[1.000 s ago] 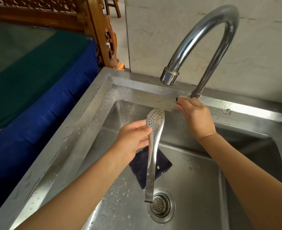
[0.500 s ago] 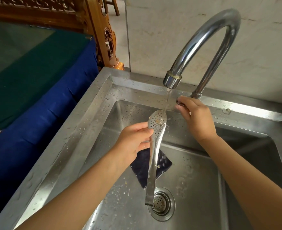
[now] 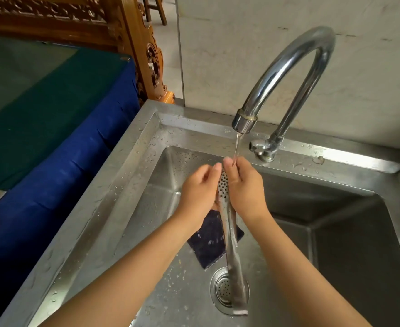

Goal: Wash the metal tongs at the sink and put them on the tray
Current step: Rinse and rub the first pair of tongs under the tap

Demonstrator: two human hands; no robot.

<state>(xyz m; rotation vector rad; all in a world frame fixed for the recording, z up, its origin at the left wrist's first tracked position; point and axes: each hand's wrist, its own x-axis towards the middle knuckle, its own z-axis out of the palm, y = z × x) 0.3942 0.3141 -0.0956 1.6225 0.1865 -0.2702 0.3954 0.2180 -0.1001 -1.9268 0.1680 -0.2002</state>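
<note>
The metal tongs hang over the steel sink, perforated head up and hinge end down above the drain. My left hand holds the tongs just below the head from the left. My right hand grips the head from the right, fingers up under a thin stream of water falling from the curved faucet. Most of the head is hidden between the two hands. No tray is in view.
The tap valve stands on the back ledge, right of the hands. A dark blue cloth lies on the basin floor behind the tongs. A blue-and-green covered table borders the sink on the left, with carved wooden furniture behind it.
Water started running from the faucet. My right hand left the tap valve and came down onto the tongs' head, joining my left hand under the stream.
</note>
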